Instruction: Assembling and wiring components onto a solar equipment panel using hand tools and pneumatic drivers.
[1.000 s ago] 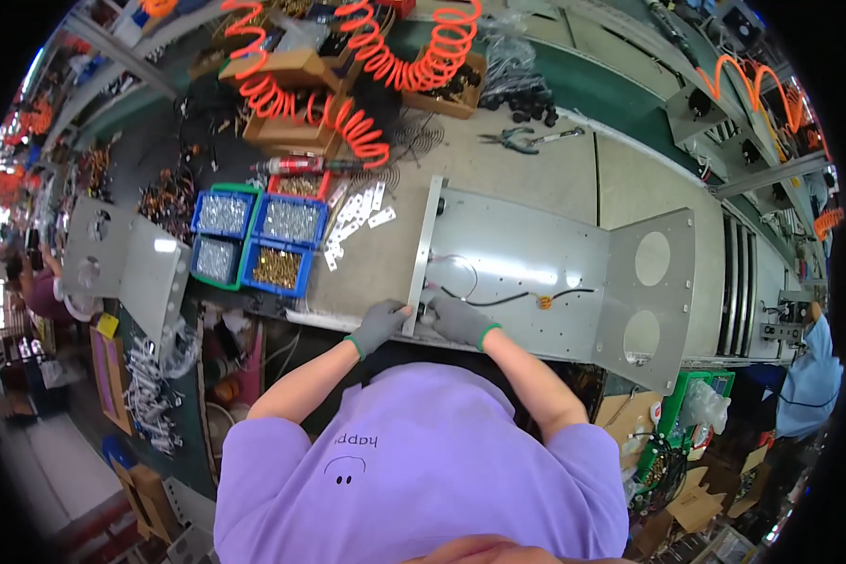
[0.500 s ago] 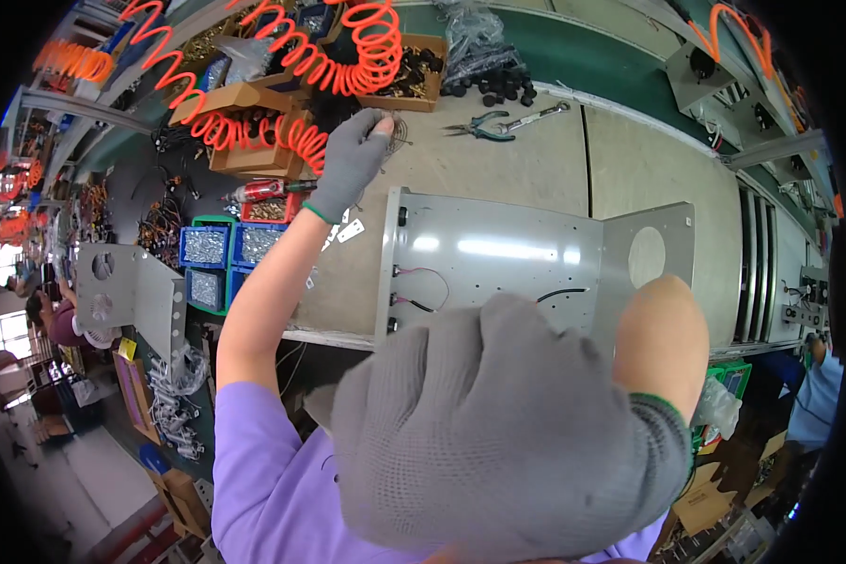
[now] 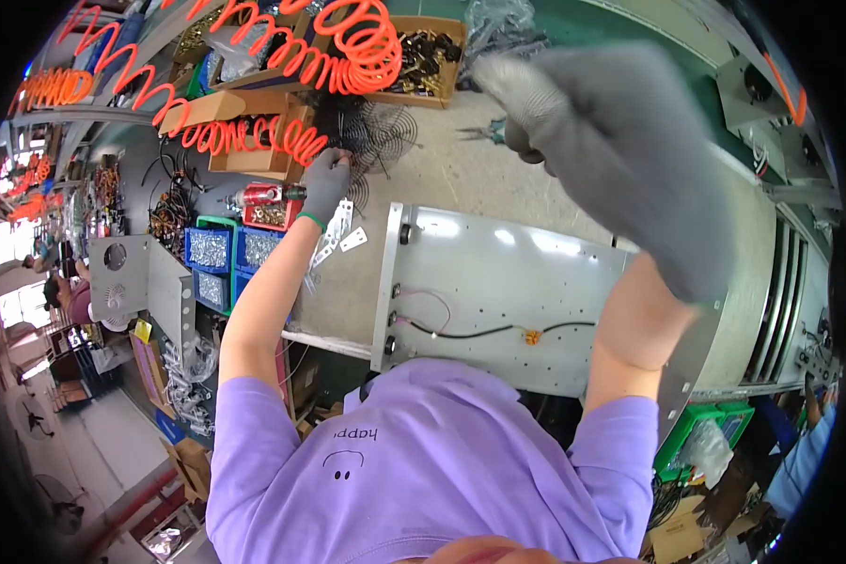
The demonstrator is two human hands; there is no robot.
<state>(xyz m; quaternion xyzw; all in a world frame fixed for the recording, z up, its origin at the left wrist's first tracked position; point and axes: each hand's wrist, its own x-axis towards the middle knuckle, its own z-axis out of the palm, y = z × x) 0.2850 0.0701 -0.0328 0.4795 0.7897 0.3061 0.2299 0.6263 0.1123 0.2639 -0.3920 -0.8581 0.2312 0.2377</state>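
My left hand (image 3: 327, 184), in a grey knit glove, is closed beside a cluster of black wire fan guards (image 3: 378, 137) on the bench. Whatever its fingers pinch is hidden. My right hand (image 3: 620, 155), also gloved, is raised close to the camera above the far right of the bench. It is smeared by motion, its fingers partly curled and their undersides hidden. Below it lies a grey sheet-metal panel (image 3: 498, 282) with a raised edge, small holes and a black cable (image 3: 470, 335) along it. Small white metal plates (image 3: 352, 240) lie between my left hand and the panel.
Coiled orange air hoses (image 3: 301, 141) hang at the back left. A red power tool (image 3: 261, 194) lies near blue bins (image 3: 207, 248) of fasteners. Behind are cardboard boxes (image 3: 456, 42) of parts and pliers (image 3: 492, 130). A bent metal housing (image 3: 127, 273) stands at left.
My right hand has swung from near my chest up and away over the bench, uncovering the cable. My left hand has moved slightly left and down in the picture, beside the fan guards.
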